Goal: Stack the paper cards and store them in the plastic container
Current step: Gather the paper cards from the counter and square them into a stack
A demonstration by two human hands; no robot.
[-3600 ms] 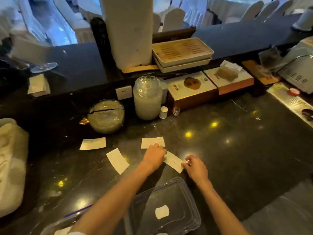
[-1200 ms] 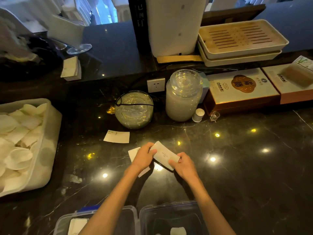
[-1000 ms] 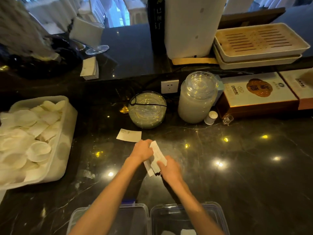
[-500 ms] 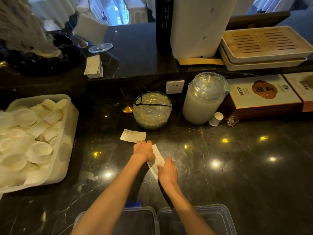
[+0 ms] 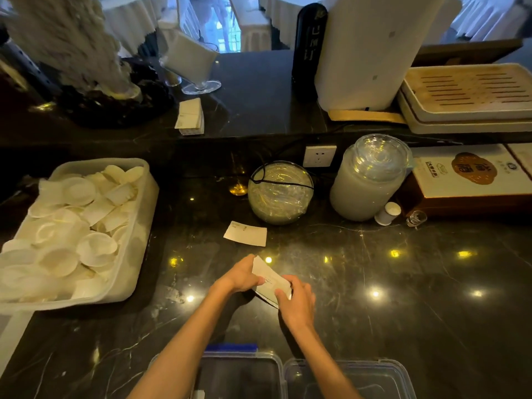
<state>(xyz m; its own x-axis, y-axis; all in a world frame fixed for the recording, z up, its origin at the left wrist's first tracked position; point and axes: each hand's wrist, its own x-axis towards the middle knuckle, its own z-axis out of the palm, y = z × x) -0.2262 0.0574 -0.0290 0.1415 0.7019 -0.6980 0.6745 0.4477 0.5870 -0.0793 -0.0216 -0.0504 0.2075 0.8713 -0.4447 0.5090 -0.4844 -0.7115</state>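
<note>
A small stack of white paper cards (image 5: 270, 280) is held a little above the dark marble counter. My left hand (image 5: 241, 276) grips its left end and my right hand (image 5: 296, 305) grips its right end. One more white card (image 5: 245, 233) lies flat on the counter beyond my hands, near a round glass bowl. The clear plastic container (image 5: 403, 375) sits open at the bottom edge, close to me, with its lid part (image 5: 276, 367) to the left; my forearms cross over it.
A white tub (image 5: 144, 214) full of paper cups stands at the left. A plastic-covered glass bowl (image 5: 280, 192), a lidded glass jar (image 5: 370, 180), a small white bottle (image 5: 387, 213) and a boxed item (image 5: 466, 180) line the back. Another card stack (image 5: 190, 116) lies on the raised ledge.
My hands gathered loose cards from the counter into one stack and lifted it off the surface. The view has shifted left, so the tub of cups came into sight.
</note>
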